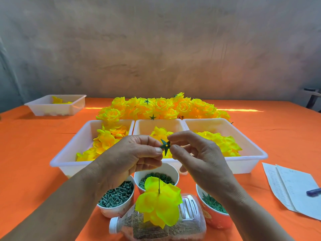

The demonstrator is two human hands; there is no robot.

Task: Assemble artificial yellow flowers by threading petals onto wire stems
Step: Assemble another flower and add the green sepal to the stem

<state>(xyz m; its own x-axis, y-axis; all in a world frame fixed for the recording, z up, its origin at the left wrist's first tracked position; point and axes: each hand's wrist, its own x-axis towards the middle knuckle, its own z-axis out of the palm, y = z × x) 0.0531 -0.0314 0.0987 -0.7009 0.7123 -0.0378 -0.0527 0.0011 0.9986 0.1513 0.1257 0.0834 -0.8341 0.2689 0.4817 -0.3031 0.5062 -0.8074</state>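
Note:
My left hand [133, 157] pinches a thin wire stem [159, 186] that hangs down from my fingers. Yellow petals [159, 204] are threaded on its lower end, above a plastic bottle. At the top of the stem sits a dark green star-shaped calyx [165, 146]. My right hand [196, 157] holds that calyx between thumb and forefinger, right beside my left thumb. Both hands hover over the middle white tray [144, 126].
Three white trays [69, 153] of loose yellow petals stand side by side, with a heap of finished yellow flowers [161, 106] behind. Paper cups of green parts [116, 197] and a lying bottle [189, 225] sit near me. Paper and a pen [313, 191] lie right; another tray [55, 108] far left.

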